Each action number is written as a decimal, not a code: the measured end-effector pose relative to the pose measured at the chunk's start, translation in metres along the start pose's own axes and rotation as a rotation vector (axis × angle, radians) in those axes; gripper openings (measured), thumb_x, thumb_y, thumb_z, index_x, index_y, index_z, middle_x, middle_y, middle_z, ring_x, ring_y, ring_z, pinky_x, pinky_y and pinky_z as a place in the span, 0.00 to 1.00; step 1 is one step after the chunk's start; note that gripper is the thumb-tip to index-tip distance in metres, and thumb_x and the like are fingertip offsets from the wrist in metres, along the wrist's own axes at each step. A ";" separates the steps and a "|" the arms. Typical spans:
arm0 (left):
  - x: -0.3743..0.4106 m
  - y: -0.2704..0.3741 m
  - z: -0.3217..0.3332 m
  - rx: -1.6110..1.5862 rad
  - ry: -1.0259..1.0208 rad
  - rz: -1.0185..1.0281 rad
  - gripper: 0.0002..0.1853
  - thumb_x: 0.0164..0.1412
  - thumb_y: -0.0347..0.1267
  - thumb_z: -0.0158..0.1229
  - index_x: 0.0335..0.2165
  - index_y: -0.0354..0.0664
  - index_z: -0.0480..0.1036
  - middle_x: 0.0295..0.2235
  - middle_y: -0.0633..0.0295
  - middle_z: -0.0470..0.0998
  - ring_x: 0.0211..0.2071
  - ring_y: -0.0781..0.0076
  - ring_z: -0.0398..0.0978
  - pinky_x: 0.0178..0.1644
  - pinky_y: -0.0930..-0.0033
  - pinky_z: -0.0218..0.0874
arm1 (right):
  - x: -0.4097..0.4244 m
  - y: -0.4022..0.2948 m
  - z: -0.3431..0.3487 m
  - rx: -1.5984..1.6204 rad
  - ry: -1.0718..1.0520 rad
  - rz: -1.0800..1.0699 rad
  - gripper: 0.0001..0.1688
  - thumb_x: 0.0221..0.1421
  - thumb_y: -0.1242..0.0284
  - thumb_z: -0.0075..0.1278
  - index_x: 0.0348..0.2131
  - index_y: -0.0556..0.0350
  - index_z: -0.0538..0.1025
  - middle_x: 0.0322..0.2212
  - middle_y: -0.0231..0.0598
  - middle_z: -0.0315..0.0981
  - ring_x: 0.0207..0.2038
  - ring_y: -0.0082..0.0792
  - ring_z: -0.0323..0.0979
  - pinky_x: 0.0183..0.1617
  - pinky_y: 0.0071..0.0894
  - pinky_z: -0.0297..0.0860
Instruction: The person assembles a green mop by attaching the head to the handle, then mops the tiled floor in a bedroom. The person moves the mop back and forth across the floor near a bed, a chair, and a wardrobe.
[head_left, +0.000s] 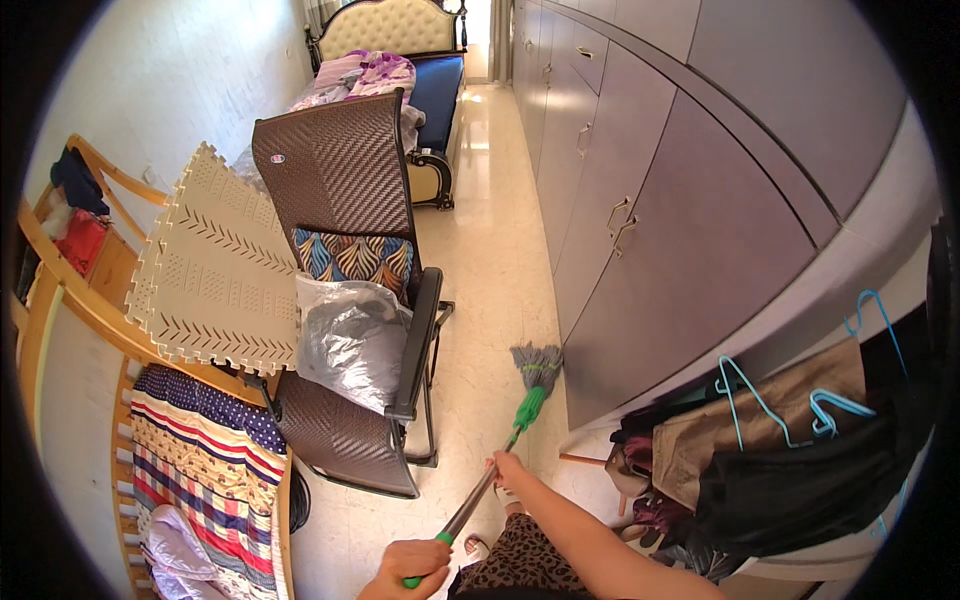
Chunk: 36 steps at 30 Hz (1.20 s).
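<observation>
My left hand (415, 564) is closed around the green end grip of a mop handle at the bottom centre. Farther down the metal pole, my right hand (507, 469) grips it near the green collar. The mop (538, 367) has a grey string head that lies on the pale floor, against or very close to the base of the grey cabinets. Its pole slants from the lower left up to the head. My legs, in leopard-print cloth, and sandalled feet are just below the pole.
A brown woven recliner (337, 172) with a plastic bag (352, 337) stands left, beside beige foam mats (225, 270) and a wooden crib (285, 525). Grey cabinets (675, 225) line the right. Clothes (802, 480) and blue hangers (757, 397) lie lower right. A bed (439, 97) is farther back.
</observation>
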<state>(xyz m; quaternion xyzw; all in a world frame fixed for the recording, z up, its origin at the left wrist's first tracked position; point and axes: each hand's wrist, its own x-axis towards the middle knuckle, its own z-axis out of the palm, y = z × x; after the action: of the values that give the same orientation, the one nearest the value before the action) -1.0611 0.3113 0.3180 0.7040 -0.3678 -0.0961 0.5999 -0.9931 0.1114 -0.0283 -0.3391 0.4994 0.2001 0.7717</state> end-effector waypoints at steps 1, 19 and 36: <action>-0.014 0.011 -0.008 -0.001 -0.025 0.001 0.04 0.37 0.17 0.50 0.13 0.32 0.65 0.15 0.53 0.68 0.17 0.56 0.68 0.21 0.67 0.59 | -0.009 0.019 -0.001 -0.086 -0.037 0.039 0.07 0.52 0.73 0.35 0.32 0.58 0.60 0.20 0.39 0.65 0.19 0.28 0.65 0.23 0.31 0.68; -0.102 0.134 -0.042 -0.100 0.247 -0.068 0.18 0.43 0.24 0.50 0.06 0.41 0.53 0.06 0.63 0.59 0.07 0.70 0.60 0.15 0.69 0.59 | -0.129 0.205 0.041 -0.068 -0.362 0.306 0.08 0.46 0.73 0.42 0.25 0.62 0.67 0.26 0.42 0.71 0.27 0.35 0.71 0.35 0.36 0.70; -0.054 -0.010 0.135 0.044 0.425 -0.103 0.12 0.46 0.16 0.46 0.11 0.34 0.61 0.15 0.53 0.66 0.18 0.60 0.66 0.27 0.61 0.62 | 0.012 -0.010 -0.056 -0.323 0.060 -0.141 0.11 0.45 0.77 0.42 0.29 0.67 0.61 0.19 0.45 0.66 0.19 0.35 0.69 0.15 0.33 0.65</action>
<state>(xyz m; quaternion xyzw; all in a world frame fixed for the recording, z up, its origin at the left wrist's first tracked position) -1.1731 0.2410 0.2575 0.7392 -0.1987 0.0318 0.6428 -1.0172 0.0638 -0.0510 -0.4986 0.4585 0.2131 0.7041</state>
